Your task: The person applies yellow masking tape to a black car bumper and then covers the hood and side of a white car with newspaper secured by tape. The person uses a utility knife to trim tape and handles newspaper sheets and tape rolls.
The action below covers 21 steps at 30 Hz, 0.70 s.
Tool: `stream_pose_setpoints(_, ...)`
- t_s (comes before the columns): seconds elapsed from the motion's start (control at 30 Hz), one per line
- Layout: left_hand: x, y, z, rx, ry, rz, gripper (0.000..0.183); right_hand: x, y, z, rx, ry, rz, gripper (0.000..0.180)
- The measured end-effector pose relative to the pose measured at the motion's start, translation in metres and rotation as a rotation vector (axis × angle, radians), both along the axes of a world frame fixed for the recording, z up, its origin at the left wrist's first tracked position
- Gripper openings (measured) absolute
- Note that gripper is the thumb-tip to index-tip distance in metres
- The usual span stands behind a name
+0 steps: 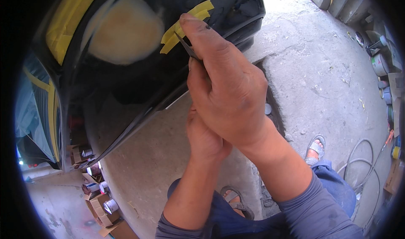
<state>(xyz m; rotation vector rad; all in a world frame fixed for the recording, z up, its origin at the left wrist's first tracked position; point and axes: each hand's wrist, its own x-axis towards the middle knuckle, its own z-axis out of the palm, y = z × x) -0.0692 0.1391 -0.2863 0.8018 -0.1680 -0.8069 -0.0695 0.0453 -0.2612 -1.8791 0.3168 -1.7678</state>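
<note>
My right hand [232, 77] pinches a thin dark blade [186, 46] between thumb and fingers. Its tip rests at yellow masking tape [169, 43] stuck on a glossy black car body panel [133, 84], and the forefinger reaches over the tape. Just below, my left hand [204, 134] is tucked against the underside of my right hand, which hides its fingers, so I cannot tell whether it grips anything. Left of the tape, a sanded, pale beige patch [126, 33] shows on the black panel.
More yellow tape [71, 17] masks the upper left. Cardboard boxes [100, 209] and cans stand along the lower left. A grey hose [351, 163] coils at right, near several paint cans [379, 64]. A rough concrete ledge [273, 90] borders the floor [152, 156].
</note>
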Motion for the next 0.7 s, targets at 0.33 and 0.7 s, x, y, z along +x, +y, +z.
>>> stream_pose_setpoints(0.33, 0.047, -0.005, 0.061, 0.831, -1.524, 0.657, 0.018, -0.011, -0.008, 0.004, 0.021, 0.029, 0.063, 0.051)
stream_pose_setpoints(0.7, 0.038, -0.035, 0.082, 0.874, -1.504, 0.843, 0.018, 0.003, -0.006, -0.002, -0.023, -0.069, 0.033, 0.055)
